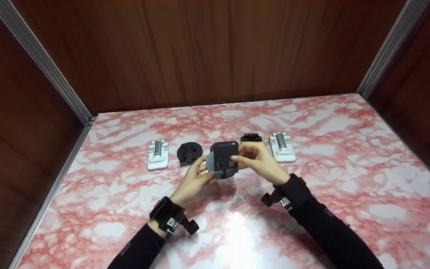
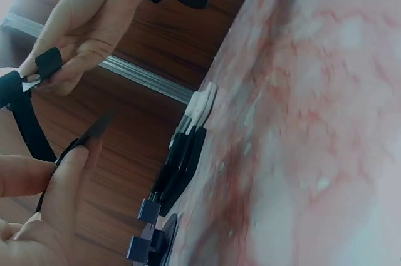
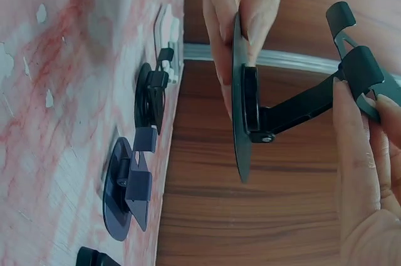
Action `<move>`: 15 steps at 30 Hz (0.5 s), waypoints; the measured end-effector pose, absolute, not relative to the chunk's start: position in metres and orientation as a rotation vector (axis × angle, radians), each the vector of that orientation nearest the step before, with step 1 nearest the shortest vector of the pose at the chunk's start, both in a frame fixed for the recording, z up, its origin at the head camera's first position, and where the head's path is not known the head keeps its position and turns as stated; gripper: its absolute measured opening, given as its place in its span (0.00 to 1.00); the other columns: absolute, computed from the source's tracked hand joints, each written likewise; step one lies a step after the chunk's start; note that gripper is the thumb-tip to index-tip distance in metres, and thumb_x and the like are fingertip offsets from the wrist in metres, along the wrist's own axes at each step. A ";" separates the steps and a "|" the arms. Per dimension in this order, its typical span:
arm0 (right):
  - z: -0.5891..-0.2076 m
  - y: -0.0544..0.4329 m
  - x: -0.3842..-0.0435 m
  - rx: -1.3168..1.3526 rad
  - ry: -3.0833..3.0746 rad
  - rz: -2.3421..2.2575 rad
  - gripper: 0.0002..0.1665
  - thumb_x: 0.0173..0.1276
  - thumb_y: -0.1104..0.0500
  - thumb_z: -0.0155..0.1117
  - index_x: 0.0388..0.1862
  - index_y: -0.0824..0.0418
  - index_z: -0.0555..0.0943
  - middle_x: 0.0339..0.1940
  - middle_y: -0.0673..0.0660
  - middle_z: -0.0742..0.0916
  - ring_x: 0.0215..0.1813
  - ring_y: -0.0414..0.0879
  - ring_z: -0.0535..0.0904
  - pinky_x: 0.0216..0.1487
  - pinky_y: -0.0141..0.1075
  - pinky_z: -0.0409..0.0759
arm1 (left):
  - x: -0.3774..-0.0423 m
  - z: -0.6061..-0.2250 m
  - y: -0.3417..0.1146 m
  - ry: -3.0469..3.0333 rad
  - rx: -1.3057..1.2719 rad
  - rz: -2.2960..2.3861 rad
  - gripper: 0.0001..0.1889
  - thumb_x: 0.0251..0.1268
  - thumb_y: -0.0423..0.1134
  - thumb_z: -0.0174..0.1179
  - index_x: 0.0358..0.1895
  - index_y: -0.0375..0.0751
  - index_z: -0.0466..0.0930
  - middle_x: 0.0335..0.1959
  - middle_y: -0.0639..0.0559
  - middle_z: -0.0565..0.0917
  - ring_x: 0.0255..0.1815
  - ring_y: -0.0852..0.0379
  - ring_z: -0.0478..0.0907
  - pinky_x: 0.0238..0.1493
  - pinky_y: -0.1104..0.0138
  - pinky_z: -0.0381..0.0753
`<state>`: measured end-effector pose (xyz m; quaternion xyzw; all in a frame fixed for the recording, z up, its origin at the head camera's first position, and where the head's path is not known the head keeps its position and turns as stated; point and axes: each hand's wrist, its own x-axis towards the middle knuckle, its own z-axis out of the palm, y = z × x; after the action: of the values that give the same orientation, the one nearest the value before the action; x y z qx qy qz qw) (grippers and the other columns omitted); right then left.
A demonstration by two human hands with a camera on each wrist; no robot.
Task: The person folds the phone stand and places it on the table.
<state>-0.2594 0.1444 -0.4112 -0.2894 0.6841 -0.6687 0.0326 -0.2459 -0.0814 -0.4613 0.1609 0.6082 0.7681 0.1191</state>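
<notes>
Both hands hold a dark folding phone stand (image 3: 301,104) above the table. My left hand (image 1: 195,179) pinches its thin round base (image 3: 240,147) at the edge, between thumb and fingers. At the stand's other end, my right hand (image 1: 261,160) grips the upper plate (image 1: 225,156) by its side. A hinged arm (image 3: 299,108) joins base and plate, swung out at an angle in the right wrist view. The plate hides much of the base in the head view.
Other folded stands lie behind the hands: a white one (image 1: 158,156) at left, a black round one (image 1: 189,152), a black one (image 1: 251,137) partly behind my right hand, and a white one (image 1: 283,147) at right. A wood-grain panel (image 1: 200,52) borders the table's back.
</notes>
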 end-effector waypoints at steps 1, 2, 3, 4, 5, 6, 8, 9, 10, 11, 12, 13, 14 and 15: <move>-0.411 0.144 -0.259 -0.886 2.112 -2.057 0.07 0.65 0.70 0.64 0.33 0.75 0.77 0.31 0.63 0.85 0.31 0.47 0.84 0.36 0.46 0.86 | -0.246 -0.461 -0.082 1.811 0.487 2.237 0.23 0.66 0.18 0.48 0.64 0.25 0.59 0.46 0.41 0.81 0.36 0.58 0.82 0.40 0.66 0.84; -0.411 0.143 -0.258 -0.880 2.114 -2.058 0.07 0.66 0.70 0.64 0.32 0.75 0.77 0.31 0.62 0.85 0.32 0.47 0.84 0.35 0.46 0.86 | -0.247 -0.460 -0.083 1.848 0.506 2.229 0.23 0.66 0.18 0.49 0.63 0.25 0.59 0.45 0.41 0.81 0.33 0.59 0.81 0.36 0.68 0.83; -0.411 0.143 -0.257 -0.878 2.124 -2.058 0.08 0.67 0.69 0.63 0.31 0.75 0.76 0.31 0.62 0.85 0.32 0.47 0.84 0.35 0.47 0.86 | -0.247 -0.459 -0.084 1.880 0.521 2.224 0.22 0.65 0.18 0.49 0.62 0.25 0.60 0.44 0.41 0.82 0.32 0.59 0.81 0.32 0.71 0.81; -0.411 0.143 -0.257 -0.880 2.128 -2.059 0.08 0.67 0.69 0.63 0.31 0.75 0.76 0.31 0.62 0.85 0.32 0.47 0.84 0.35 0.48 0.86 | -0.247 -0.458 -0.084 1.906 0.534 2.221 0.21 0.65 0.18 0.50 0.61 0.26 0.61 0.44 0.40 0.82 0.31 0.59 0.82 0.30 0.71 0.81; -0.411 0.142 -0.256 -0.881 2.133 -2.059 0.09 0.67 0.69 0.63 0.30 0.75 0.76 0.31 0.62 0.85 0.32 0.47 0.84 0.35 0.48 0.85 | -0.247 -0.457 -0.085 1.927 0.538 2.220 0.21 0.65 0.18 0.50 0.60 0.26 0.61 0.44 0.38 0.82 0.31 0.59 0.82 0.29 0.71 0.81; -0.411 0.142 -0.255 -0.884 2.139 -2.058 0.09 0.67 0.69 0.63 0.30 0.75 0.76 0.31 0.62 0.84 0.31 0.47 0.84 0.35 0.48 0.85 | -0.247 -0.457 -0.085 1.951 0.542 2.220 0.21 0.64 0.18 0.51 0.60 0.26 0.61 0.45 0.37 0.82 0.30 0.58 0.82 0.29 0.70 0.82; -0.410 0.141 -0.254 -0.889 2.148 -2.050 0.09 0.67 0.69 0.63 0.30 0.75 0.75 0.30 0.62 0.84 0.31 0.46 0.84 0.36 0.49 0.85 | -0.247 -0.456 -0.085 1.961 0.534 2.232 0.21 0.64 0.17 0.50 0.60 0.26 0.62 0.47 0.33 0.81 0.34 0.56 0.83 0.35 0.65 0.85; -0.410 0.141 -0.254 -0.892 2.149 -2.045 0.09 0.67 0.69 0.62 0.30 0.75 0.75 0.30 0.62 0.84 0.31 0.46 0.83 0.36 0.48 0.85 | -0.246 -0.455 -0.085 1.966 0.529 2.234 0.21 0.64 0.17 0.50 0.60 0.25 0.62 0.49 0.32 0.80 0.35 0.55 0.83 0.38 0.62 0.85; -0.409 0.141 -0.253 -0.893 2.149 -2.039 0.09 0.67 0.69 0.62 0.30 0.75 0.75 0.30 0.62 0.84 0.30 0.46 0.83 0.36 0.48 0.86 | -0.246 -0.455 -0.085 1.971 0.525 2.234 0.21 0.63 0.16 0.50 0.60 0.25 0.61 0.49 0.31 0.80 0.36 0.55 0.83 0.41 0.60 0.85; -0.409 0.141 -0.253 -0.893 2.152 -2.032 0.09 0.68 0.69 0.62 0.30 0.75 0.75 0.30 0.62 0.84 0.30 0.46 0.83 0.36 0.46 0.86 | -0.246 -0.454 -0.085 1.974 0.523 2.234 0.21 0.63 0.16 0.50 0.59 0.25 0.61 0.49 0.30 0.80 0.36 0.56 0.83 0.42 0.59 0.85; -0.408 0.141 -0.252 -0.893 2.150 -2.027 0.10 0.68 0.69 0.62 0.29 0.75 0.75 0.30 0.63 0.85 0.31 0.46 0.83 0.36 0.46 0.86 | -0.245 -0.454 -0.084 1.980 0.526 2.233 0.22 0.62 0.16 0.50 0.59 0.25 0.62 0.50 0.30 0.80 0.36 0.56 0.83 0.43 0.58 0.85; -0.407 0.141 -0.252 -0.891 2.146 -2.025 0.09 0.68 0.69 0.62 0.29 0.75 0.75 0.31 0.63 0.85 0.31 0.46 0.83 0.36 0.46 0.86 | -0.245 -0.454 -0.084 1.984 0.533 2.232 0.22 0.62 0.15 0.50 0.59 0.24 0.62 0.50 0.30 0.79 0.36 0.56 0.83 0.44 0.56 0.85; -0.406 0.142 -0.251 -0.886 2.139 -2.026 0.10 0.68 0.69 0.62 0.29 0.75 0.75 0.31 0.63 0.85 0.31 0.46 0.84 0.36 0.45 0.86 | -0.245 -0.453 -0.084 1.990 0.543 2.232 0.21 0.62 0.15 0.50 0.59 0.24 0.62 0.49 0.29 0.79 0.36 0.56 0.83 0.45 0.55 0.84; -0.405 0.142 -0.251 -0.879 2.130 -2.028 0.10 0.68 0.69 0.62 0.29 0.74 0.74 0.31 0.62 0.85 0.31 0.46 0.84 0.36 0.45 0.86 | -0.245 -0.453 -0.084 1.996 0.558 2.234 0.21 0.62 0.15 0.50 0.59 0.24 0.62 0.49 0.29 0.79 0.35 0.56 0.83 0.45 0.54 0.84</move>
<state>-0.2508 0.1418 -0.4049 -0.2863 0.6933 -0.6603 0.0358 -0.2445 -0.0841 -0.4533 0.1828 0.6543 0.7323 0.0472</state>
